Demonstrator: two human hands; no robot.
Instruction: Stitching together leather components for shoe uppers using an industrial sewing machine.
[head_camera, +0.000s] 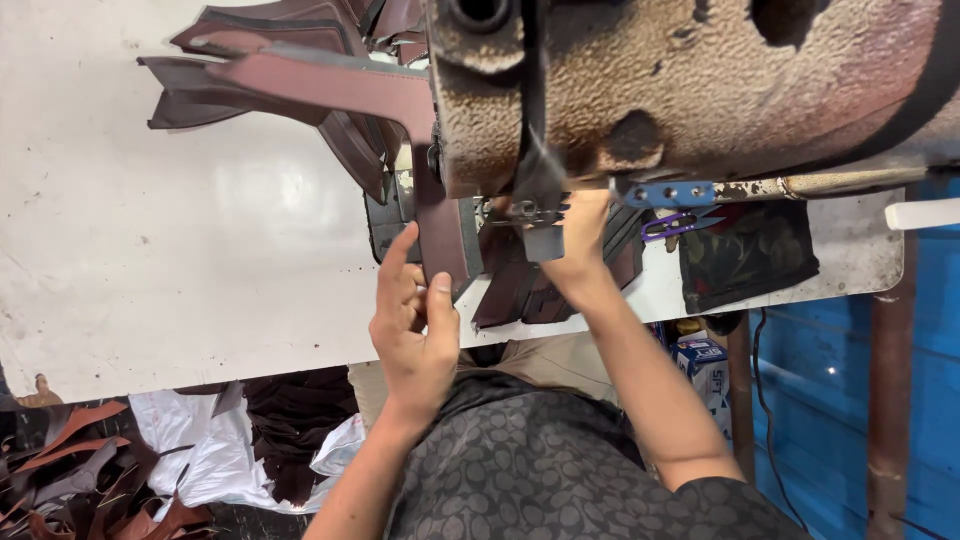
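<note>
A worn sewing machine (690, 80) fills the top right of the head view. A long dark brown leather piece (340, 85) runs from the upper left down under the machine's needle area (535, 210). My left hand (412, 325) rests on the near end of that piece, thumb and forefinger pressed on its edge. My right hand (580, 250) reaches up under the machine head, fingers on the leather by the presser foot; its fingertips are partly hidden.
More brown leather pieces (270, 30) are stacked at the back of the white table (150, 250). Purple thread snips (675, 225) and a dark cloth (745, 255) lie to the right. Leather scraps (90, 470) and white bags lie on the floor at left.
</note>
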